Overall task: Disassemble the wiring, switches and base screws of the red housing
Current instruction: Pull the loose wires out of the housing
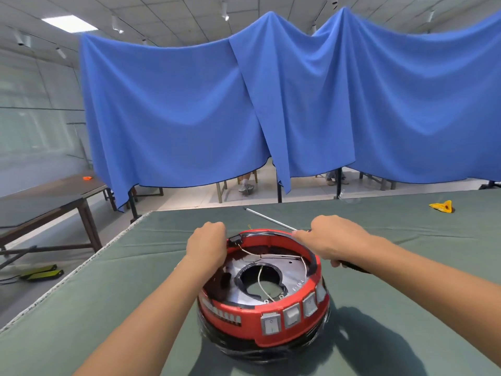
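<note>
Both hands (pixel 208 241) (pixel 329 237) atop red housing (pixel 260 318)

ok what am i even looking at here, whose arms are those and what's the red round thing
There is no machine here. The single picture comes from a camera worn on a person's head, looking forward and down, so the two bare arms reaching out are that person's own.

The red round thing is a red housing sitting on a table covered in green cloth. You look into its open top: a metal plate with a large hole, pale wires running across it, and a row of grey switches on the near side.

The left hand grips the housing's far-left rim. The right hand holds a long screwdriver, its shaft pointing away over the table.

A small yellow object lies far right. Blue curtains hang behind.
</note>
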`<action>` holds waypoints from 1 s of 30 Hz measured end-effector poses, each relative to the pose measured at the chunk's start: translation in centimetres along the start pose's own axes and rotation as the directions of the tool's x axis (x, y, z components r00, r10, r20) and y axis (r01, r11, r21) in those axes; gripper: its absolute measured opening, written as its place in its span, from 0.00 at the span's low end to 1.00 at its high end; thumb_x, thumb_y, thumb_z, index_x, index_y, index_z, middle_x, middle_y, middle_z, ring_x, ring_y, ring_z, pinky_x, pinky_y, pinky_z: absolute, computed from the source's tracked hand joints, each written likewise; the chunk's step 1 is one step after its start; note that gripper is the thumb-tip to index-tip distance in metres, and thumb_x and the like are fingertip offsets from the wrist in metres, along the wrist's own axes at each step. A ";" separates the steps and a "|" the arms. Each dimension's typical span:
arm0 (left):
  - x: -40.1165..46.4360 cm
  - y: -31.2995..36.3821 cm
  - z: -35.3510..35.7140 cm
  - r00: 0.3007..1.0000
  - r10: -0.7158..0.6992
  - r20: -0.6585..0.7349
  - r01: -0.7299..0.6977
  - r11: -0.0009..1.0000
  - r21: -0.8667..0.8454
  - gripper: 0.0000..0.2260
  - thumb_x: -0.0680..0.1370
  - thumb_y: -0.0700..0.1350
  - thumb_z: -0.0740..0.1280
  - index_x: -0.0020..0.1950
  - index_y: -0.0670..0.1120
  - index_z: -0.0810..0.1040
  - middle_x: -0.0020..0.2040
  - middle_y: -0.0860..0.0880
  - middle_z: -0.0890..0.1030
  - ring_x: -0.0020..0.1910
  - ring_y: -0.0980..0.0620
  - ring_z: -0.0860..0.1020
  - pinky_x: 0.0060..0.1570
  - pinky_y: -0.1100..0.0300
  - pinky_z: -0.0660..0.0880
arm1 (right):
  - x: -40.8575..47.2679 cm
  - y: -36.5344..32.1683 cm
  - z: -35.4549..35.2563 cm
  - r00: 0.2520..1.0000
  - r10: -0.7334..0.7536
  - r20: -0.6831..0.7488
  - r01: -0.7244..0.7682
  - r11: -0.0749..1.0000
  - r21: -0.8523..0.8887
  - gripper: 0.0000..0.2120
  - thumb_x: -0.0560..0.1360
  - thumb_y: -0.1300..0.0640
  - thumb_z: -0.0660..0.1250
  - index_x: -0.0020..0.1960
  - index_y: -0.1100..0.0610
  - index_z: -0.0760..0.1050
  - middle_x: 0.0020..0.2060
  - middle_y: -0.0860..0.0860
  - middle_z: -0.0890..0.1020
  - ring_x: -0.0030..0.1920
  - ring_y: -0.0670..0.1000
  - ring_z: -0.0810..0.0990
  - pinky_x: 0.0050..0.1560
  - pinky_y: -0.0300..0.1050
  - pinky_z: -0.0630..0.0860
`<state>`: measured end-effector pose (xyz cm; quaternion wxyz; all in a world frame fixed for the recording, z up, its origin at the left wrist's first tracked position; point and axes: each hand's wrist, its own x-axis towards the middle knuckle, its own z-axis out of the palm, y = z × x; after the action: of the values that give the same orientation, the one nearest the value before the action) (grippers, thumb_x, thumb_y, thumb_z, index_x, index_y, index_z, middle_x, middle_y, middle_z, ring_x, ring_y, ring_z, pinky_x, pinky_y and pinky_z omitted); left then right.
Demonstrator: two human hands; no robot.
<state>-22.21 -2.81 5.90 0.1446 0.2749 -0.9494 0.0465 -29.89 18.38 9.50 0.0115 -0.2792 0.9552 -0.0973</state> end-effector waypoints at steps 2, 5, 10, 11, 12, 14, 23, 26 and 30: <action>-0.3 -0.5 -0.7 0.998 -0.060 0.015 0.061 0.997 -0.037 0.05 0.72 0.33 0.60 0.41 0.41 0.72 0.48 0.39 0.78 0.48 0.37 0.77 0.38 0.53 0.69 | 0.1 -1.0 0.0 0.999 -0.015 0.030 0.014 1.000 0.009 0.23 0.78 0.41 0.53 0.35 0.56 0.69 0.29 0.52 0.78 0.24 0.50 0.75 0.25 0.39 0.66; -0.4 -0.9 -1.5 0.983 -0.170 0.066 0.175 0.981 -0.082 0.06 0.72 0.34 0.62 0.39 0.42 0.67 0.47 0.41 0.78 0.49 0.39 0.77 0.38 0.54 0.70 | 0.0 -2.1 0.1 0.997 -0.019 0.076 0.021 1.000 -0.015 0.21 0.78 0.41 0.54 0.36 0.56 0.69 0.31 0.51 0.78 0.24 0.51 0.76 0.25 0.38 0.67; -0.3 -1.7 -1.9 0.917 -0.231 0.326 0.350 0.857 -0.377 0.01 0.69 0.36 0.61 0.38 0.39 0.72 0.30 0.41 0.77 0.30 0.40 0.81 0.28 0.58 0.77 | 0.1 -2.7 0.6 0.990 -0.044 0.131 0.053 0.997 -0.062 0.25 0.78 0.38 0.54 0.33 0.56 0.70 0.22 0.49 0.76 0.23 0.49 0.75 0.29 0.40 0.68; -0.5 -1.8 -2.0 0.892 -0.223 0.393 0.396 0.805 -0.442 0.01 0.68 0.35 0.62 0.37 0.38 0.72 0.27 0.41 0.77 0.26 0.41 0.80 0.24 0.58 0.76 | 0.1 -2.7 0.7 0.991 -0.050 0.124 0.060 0.995 -0.075 0.26 0.78 0.37 0.54 0.32 0.56 0.69 0.21 0.49 0.75 0.24 0.48 0.74 0.29 0.40 0.67; -0.5 -2.0 -1.9 0.868 -0.210 0.451 0.438 0.751 -0.494 0.02 0.68 0.36 0.64 0.39 0.36 0.73 0.26 0.40 0.77 0.25 0.42 0.79 0.24 0.56 0.77 | 0.1 -2.8 0.8 0.992 -0.055 0.113 0.065 0.994 -0.089 0.26 0.78 0.38 0.53 0.32 0.56 0.69 0.22 0.49 0.75 0.25 0.48 0.74 0.30 0.41 0.66; -0.3 -2.9 -1.5 0.838 -0.160 0.521 0.484 0.658 -0.577 0.10 0.70 0.37 0.69 0.47 0.32 0.76 0.30 0.39 0.79 0.27 0.43 0.79 0.29 0.50 0.80 | 0.0 -2.8 1.0 0.994 -0.063 0.088 0.073 0.991 -0.112 0.24 0.78 0.38 0.54 0.33 0.55 0.68 0.26 0.49 0.74 0.27 0.48 0.72 0.29 0.41 0.64; 0.5 -3.2 2.7 0.943 -0.302 0.143 0.305 0.607 -0.734 0.14 0.77 0.50 0.63 0.40 0.41 0.80 0.38 0.43 0.81 0.42 0.42 0.79 0.43 0.52 0.79 | -1.0 -3.2 2.1 0.996 -0.093 0.000 0.093 0.987 -0.129 0.21 0.78 0.41 0.54 0.33 0.54 0.64 0.30 0.49 0.70 0.30 0.50 0.69 0.37 0.46 0.65; 0.9 -2.2 4.2 0.940 -0.304 0.154 0.266 0.375 -0.888 0.07 0.78 0.43 0.64 0.47 0.43 0.82 0.47 0.43 0.83 0.46 0.46 0.78 0.51 0.55 0.74 | -1.5 -3.4 2.7 0.995 -0.101 -0.021 0.097 0.988 -0.123 0.22 0.79 0.40 0.53 0.36 0.56 0.65 0.36 0.50 0.71 0.39 0.55 0.71 0.40 0.46 0.66; 0.8 -1.6 4.6 0.939 -0.273 0.210 0.250 0.118 -0.961 0.10 0.78 0.35 0.60 0.53 0.42 0.80 0.47 0.44 0.81 0.44 0.49 0.78 0.50 0.56 0.76 | -1.2 -3.1 3.1 0.990 -0.123 -0.065 0.111 0.980 -0.168 0.22 0.79 0.39 0.52 0.35 0.55 0.64 0.40 0.53 0.75 0.40 0.56 0.71 0.40 0.46 0.66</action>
<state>-23.13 -5.38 1.81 0.3008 0.2783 -0.6903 -0.5963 -27.02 15.94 7.02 -0.0533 -0.3309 0.9417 -0.0293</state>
